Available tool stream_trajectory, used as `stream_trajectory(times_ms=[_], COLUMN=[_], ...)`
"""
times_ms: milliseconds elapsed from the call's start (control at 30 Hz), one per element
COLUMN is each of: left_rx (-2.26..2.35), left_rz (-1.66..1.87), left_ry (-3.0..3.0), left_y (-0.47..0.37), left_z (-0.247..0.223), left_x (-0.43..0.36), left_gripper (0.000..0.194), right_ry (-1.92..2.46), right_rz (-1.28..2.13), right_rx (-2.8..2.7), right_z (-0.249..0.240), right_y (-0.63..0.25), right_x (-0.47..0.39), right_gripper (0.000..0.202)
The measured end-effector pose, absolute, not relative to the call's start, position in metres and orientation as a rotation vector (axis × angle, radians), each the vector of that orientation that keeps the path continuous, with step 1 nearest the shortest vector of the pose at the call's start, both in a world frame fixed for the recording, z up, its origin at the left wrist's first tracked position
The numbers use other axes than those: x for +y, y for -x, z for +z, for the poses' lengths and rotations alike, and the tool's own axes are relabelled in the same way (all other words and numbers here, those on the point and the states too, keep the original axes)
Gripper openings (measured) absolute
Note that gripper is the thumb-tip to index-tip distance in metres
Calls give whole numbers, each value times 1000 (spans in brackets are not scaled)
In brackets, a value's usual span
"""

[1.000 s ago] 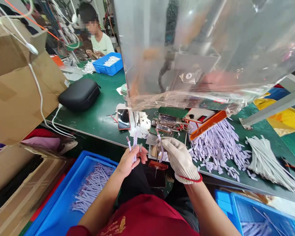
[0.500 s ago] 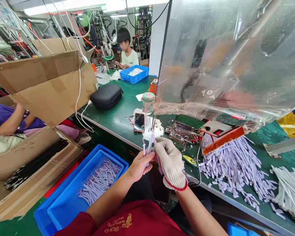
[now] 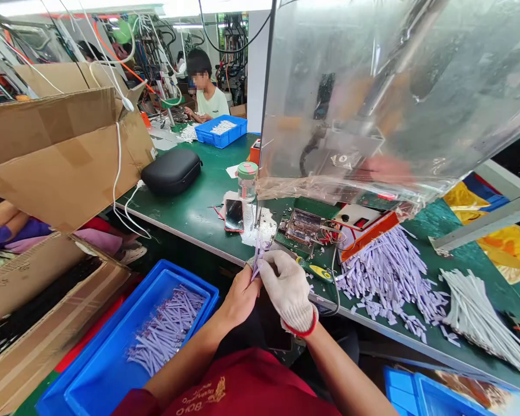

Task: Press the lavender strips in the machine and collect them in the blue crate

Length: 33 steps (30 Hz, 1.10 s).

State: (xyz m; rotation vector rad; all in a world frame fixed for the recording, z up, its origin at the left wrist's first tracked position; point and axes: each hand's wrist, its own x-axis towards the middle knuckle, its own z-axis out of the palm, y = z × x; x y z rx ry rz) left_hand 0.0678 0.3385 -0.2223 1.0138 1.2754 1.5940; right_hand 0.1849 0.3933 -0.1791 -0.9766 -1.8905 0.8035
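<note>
Thin lavender strips [image 3: 258,261] stand upright between my two hands, near the table's front edge. My left hand [image 3: 241,296], bare, is closed around their lower part. My right hand [image 3: 286,286], in a white knitted glove with a red cuff, pinches them from the right side. The fingers hide the lower ends, and how many strips there are I cannot tell. Below my left forearm, a blue bin [image 3: 91,361] holds many similar lavender strips [image 3: 167,332] with reddish ends. A pile of lavender pieces [image 3: 383,277] lies on the table to the right.
On the green table [image 3: 186,219] are a phone [image 3: 234,215], a lidded jar [image 3: 247,182], a black case [image 3: 172,171], a soldering pot [image 3: 303,226] and yellow-green cutters [image 3: 318,271]. A clear shield [image 3: 329,115] hangs above. White strands [image 3: 485,318] lie right. A co-worker [image 3: 210,98] sits behind.
The camera view has turned right. A strip that stood apart in my left hand is now close against the others, and my hands have drawn nearer together.
</note>
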Motion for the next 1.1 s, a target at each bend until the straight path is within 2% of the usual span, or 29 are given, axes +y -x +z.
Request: stream_trajectory(times_ms=[133,233,567,700,800,933,1100], left_rx=[1004,865,1276,1391,1387,1272,1262], left_rz=[1436,1294,1562,1593,1550,1496,1522], left_ry=[-755,-655,-738,-918,-925,-747,-702], left_y=[-68,-68,-96,-98,-96,-82,-48], left_z=[-217,-214,-224,-226,-226,-229,-244], left_x=[341,345,363,365,364,369,388], left_gripper=[35,46,45,45,45,48,50], right_ry=[1034,960,894,949,956,740,855], right_rz=[1150,1273,1257,1298,1386,1664,1632], right_rx=[-1711,-1577,-1411,-1416,-1365,-1142,-1076], right_z=[-185,-189,-203,-203,-199,-207,-242], right_y=[-191,-197,-207,-207,-207,-216,-241], right_x=[406,413,410,412,416,432,467], right_gripper=[21,27,43,38,37,38,42])
